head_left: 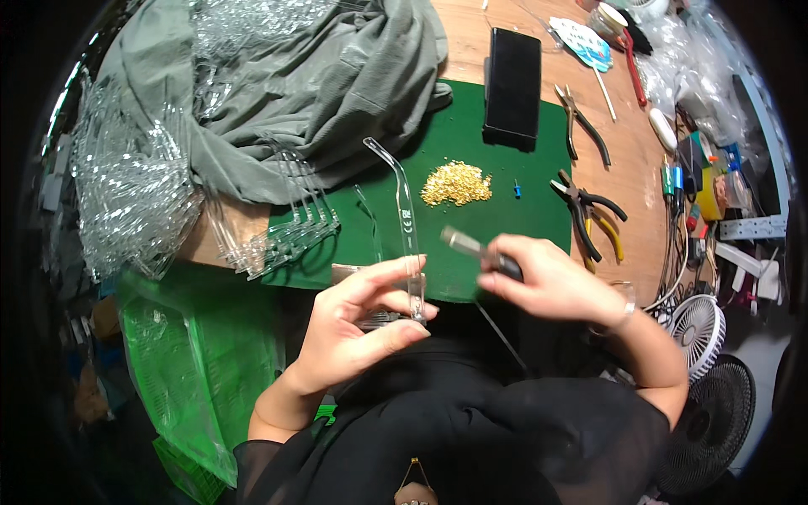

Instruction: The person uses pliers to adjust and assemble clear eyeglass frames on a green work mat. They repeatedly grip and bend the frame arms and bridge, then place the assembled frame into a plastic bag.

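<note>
My left hand (358, 311) is closed round a clear plastic eyeglass temple (406, 210), which stands up from the fingers with its curved tip pointing away. More clear pieces show behind its fingers, partly hidden. A black-handled tool with a pale metal end (467, 242) is gripped in my right hand (547, 273); it is smeared by motion, so its exact kind is unclear. Its end points toward the temple, apart from it. Beyond both hands, a heap of small gold-coloured metal parts (457, 183) lies on the green mat (530, 223).
Clear temples (135, 202) are heaped at the left, beside a grey cloth (337, 101). A black phone (512, 84) stands at the back. Two pliers (581, 126) (589, 215) and a small blue-headed pin (518, 188) lie to the right. A white fan (699, 332) stands at far right.
</note>
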A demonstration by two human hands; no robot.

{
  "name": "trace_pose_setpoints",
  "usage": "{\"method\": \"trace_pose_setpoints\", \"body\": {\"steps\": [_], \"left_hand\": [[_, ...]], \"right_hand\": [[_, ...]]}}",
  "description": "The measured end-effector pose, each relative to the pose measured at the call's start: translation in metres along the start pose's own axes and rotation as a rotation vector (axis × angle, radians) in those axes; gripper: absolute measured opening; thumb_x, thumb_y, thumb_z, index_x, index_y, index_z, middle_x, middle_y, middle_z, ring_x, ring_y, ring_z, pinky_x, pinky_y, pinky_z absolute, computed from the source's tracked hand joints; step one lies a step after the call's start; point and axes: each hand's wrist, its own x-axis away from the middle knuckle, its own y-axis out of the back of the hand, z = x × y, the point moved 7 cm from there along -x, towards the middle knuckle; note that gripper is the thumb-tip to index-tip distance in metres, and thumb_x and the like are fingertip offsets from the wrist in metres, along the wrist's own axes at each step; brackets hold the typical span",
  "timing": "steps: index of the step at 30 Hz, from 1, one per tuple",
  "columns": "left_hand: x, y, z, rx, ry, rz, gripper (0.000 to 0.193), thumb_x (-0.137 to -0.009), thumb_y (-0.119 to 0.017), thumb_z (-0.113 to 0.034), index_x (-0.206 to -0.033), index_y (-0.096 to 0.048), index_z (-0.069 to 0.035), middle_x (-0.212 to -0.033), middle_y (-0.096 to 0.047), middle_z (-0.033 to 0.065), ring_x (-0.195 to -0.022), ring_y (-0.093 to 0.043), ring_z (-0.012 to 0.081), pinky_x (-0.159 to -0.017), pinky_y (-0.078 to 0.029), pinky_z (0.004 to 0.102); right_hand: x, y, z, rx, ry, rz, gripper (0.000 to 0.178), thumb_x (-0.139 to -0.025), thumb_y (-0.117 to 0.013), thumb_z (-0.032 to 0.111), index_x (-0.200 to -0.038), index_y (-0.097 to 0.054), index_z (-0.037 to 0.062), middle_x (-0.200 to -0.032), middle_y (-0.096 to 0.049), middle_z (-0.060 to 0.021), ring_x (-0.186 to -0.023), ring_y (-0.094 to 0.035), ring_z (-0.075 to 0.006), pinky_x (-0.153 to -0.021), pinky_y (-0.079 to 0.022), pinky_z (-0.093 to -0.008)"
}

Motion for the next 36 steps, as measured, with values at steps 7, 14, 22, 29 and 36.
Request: {"method": "trace_pose_setpoints", "body": {"steps": [7, 14, 22, 29, 36], "left_hand": [[0.108, 0.105, -0.08, 0.433, -0.385, 0.037, 0.074, -0.093, -0.05, -0.036, -0.117, -0.019, 0.027, -0.054, -0.057, 0.0165, -0.039, -0.054, 0.0236, -0.034, -0.045, 0.0332], [0.08, 0.128, -0.073, -0.219, -0.22, -0.64, 0.056, -0.088, -0.059, -0.032, -0.125, -0.042, 0.008, -0.071, -0.064, 0.0101, -0.058, -0.061, 0.0144, -0.058, -0.051, 0.0246], [-0.034, 0.075, 0.01, -1.788, -0.248, -0.431, 0.064, -0.071, -0.072, -0.034, -0.118, -0.049, 0.003, -0.113, -0.052, 0.0224, -0.112, -0.046, 0.0372, -0.095, -0.035, 0.0483], [0.003, 0.136, 0.014, -1.666, 0.007, -0.347, 0.045, -0.07, -0.072, -0.032, -0.097, -0.054, -0.001, -0.083, -0.056, 0.0151, -0.083, -0.056, 0.0329, -0.076, -0.044, 0.0426], [0.04, 0.087, -0.033, -1.411, -0.251, -0.131, 0.028, -0.08, -0.065, -0.022, -0.101, -0.057, -0.006, -0.079, -0.057, 0.0098, -0.076, -0.058, 0.0287, -0.066, -0.047, 0.0389]], "right_hand": [[0.007, -0.015, -0.02, -0.017, 0.254, -0.366, 0.024, -0.068, -0.065, 0.002, -0.089, -0.053, 0.0026, -0.076, -0.053, -0.0117, -0.07, -0.053, -0.0297, -0.064, -0.043, -0.0355], [-0.003, -0.022, -0.014, 0.049, 0.294, -0.337, 0.022, -0.068, -0.068, 0.004, -0.086, -0.055, 0.0023, -0.075, -0.054, -0.012, -0.069, -0.054, -0.0297, -0.063, -0.045, -0.0351], [0.002, -0.017, -0.015, 0.079, 0.313, -0.395, 0.023, -0.067, -0.069, 0.004, -0.086, -0.056, 0.0032, -0.076, -0.055, -0.012, -0.069, -0.055, -0.0292, -0.063, -0.045, -0.0347], [0.017, -0.017, -0.028, -0.029, 0.357, -0.433, 0.014, -0.074, -0.064, 0.005, -0.083, -0.056, 0.0001, -0.077, -0.057, -0.0136, -0.069, -0.056, -0.0291, -0.064, -0.046, -0.0327], [0.007, -0.014, -0.015, -0.079, 0.185, -0.331, 0.008, -0.083, -0.055, 0.006, -0.084, -0.05, 0.0, -0.072, -0.05, -0.0043, -0.068, -0.049, -0.0123, -0.064, -0.042, -0.0254]]}}
